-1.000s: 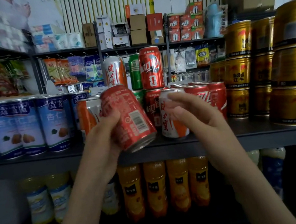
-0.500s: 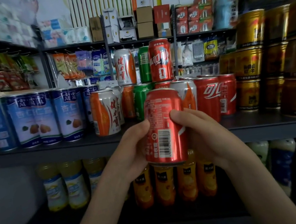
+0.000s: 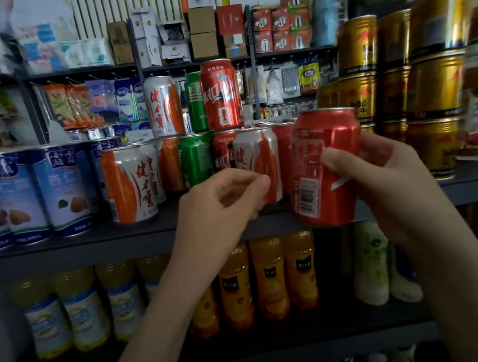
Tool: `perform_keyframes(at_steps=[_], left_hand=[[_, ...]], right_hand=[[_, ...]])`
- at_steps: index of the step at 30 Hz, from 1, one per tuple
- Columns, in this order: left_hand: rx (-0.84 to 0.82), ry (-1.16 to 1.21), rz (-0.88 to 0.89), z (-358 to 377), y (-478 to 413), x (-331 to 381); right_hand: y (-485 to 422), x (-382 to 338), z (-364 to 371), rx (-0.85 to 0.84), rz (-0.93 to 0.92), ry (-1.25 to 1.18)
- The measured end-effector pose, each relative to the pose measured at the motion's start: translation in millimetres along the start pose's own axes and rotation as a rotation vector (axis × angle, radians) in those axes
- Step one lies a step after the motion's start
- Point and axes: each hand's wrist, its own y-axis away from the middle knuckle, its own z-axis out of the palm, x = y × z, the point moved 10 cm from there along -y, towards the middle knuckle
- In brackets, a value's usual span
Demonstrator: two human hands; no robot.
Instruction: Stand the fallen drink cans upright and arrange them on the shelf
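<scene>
Head view: right hand grips the red can round its body, thumb on the label. The can is nearly upright, tilted slightly, and held at the front edge of the shelf, beside the orange-and-white can. Left hand is loosely curled and holds nothing. Step judged: placement. The next move calls for levelling the can and seating it on the shelf. Can surface: glossy, undented, barcode outward.

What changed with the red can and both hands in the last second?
The red can passed from the left hand to the right hand, turned from tilted to nearly upright and moved right along the shelf front. The left hand let go. The standing cans stayed put.
</scene>
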Motion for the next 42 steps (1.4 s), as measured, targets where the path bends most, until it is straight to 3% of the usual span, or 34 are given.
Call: perform_keyframes(at_steps=[5,12,29,38,42], left_hand=[[0.157,-0.145,-0.011,0,-14,-23],[0.27,-0.275,-0.025,12,-24,-34],[0.18,-0.393,-0.159,28,-53,-59],[0.215,-0.301,-0.112,18,-46,-47],[0.277,-0.258,-0.047,4,-31,-39]], right_hand=[[-12,7,-52,0.21,-0.048,0.116],[-38,41,-87,0.346,-0.017,0.349],[-66,64,-79,0.212,0.044,0.506],[-34,15,-62,0.419,-0.23,0.661],[-21,-8,-27,0.359,-0.348,0.582]])
